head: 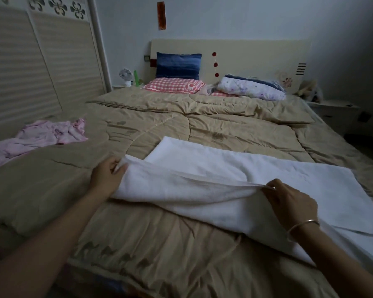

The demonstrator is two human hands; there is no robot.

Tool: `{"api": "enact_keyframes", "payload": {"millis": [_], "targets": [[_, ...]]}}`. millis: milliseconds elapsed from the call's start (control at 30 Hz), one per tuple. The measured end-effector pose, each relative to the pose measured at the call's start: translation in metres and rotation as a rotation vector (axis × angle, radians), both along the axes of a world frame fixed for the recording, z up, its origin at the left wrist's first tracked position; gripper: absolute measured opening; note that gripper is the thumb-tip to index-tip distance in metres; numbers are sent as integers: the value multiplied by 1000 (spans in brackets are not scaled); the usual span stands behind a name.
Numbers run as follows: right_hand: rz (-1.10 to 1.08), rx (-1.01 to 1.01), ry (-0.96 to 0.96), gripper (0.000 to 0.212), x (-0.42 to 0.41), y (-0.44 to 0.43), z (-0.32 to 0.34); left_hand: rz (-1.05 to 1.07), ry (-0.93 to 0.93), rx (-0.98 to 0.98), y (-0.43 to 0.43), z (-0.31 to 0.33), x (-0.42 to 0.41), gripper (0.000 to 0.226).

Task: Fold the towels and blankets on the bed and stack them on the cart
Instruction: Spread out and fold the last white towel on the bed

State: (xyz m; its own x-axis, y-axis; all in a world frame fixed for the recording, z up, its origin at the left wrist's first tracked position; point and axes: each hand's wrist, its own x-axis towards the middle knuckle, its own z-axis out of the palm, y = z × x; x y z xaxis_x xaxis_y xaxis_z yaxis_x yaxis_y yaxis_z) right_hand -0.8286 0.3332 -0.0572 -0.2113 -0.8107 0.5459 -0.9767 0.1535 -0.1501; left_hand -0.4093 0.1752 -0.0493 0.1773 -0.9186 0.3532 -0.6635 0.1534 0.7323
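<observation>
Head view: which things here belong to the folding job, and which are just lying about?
Job: white towel, pinched at its edge by left hand and right hand; crumpled pink cloth, not yet folded.
Lying about: blue pillow, checked pillow, small fan, green bottle.

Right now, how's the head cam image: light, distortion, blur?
Head view: dim, flat light, corners darkened; wide-angle bend bows the wardrobe; white towel brightest, texture visible; left hand and right hand sharp, no motion blur; blue pillow softer.
</observation>
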Motion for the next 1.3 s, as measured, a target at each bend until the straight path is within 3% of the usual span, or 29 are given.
{"api": "enact_keyframes", "payload": {"millis": [200,367,467,600,700,833,900,933,1033,1100,1167,1300], "targets": [[88,119,77,21,-68,-117,24,-61,-93,-133,-109,22,-54,17],[75,213,193,23,-107,-194,39,-88,-69,-119,-183,19,-92,13],[-8,378,229,27,-114,-222,16,-170,-113,-13,-209,-7,-97,13],[-129,555,181,32,-105,-241,-27,-214,-289,298,-222,-33,-80,33],[-147,504,113,27,-98,-245,-36,-161,-336,418,-226,-41,-66,58],[11,257,102,18,-88,-249,-47,-167,-347,464,-221,-45,-72,55],[124,143,81,21,-71,-249,-48,-161,-357,520,-213,-47,-79,85],[179,113,62,24,-58,-248,-43,-150,-365,536,-210,-47,-82,90],[311,178,-8,41,-10,-238,-27,-80,-489,431,-196,-36,-93,62],[369,318,-63,70,24,-230,-17,-35,-638,262,-185,-13,-100,37],[413,491,-51,105,57,-218,-13,4,-754,103,-176,15,-100,31],[519,636,-159,108,112,-193,-1,53,-786,-97,-167,58,-45,35]]}}
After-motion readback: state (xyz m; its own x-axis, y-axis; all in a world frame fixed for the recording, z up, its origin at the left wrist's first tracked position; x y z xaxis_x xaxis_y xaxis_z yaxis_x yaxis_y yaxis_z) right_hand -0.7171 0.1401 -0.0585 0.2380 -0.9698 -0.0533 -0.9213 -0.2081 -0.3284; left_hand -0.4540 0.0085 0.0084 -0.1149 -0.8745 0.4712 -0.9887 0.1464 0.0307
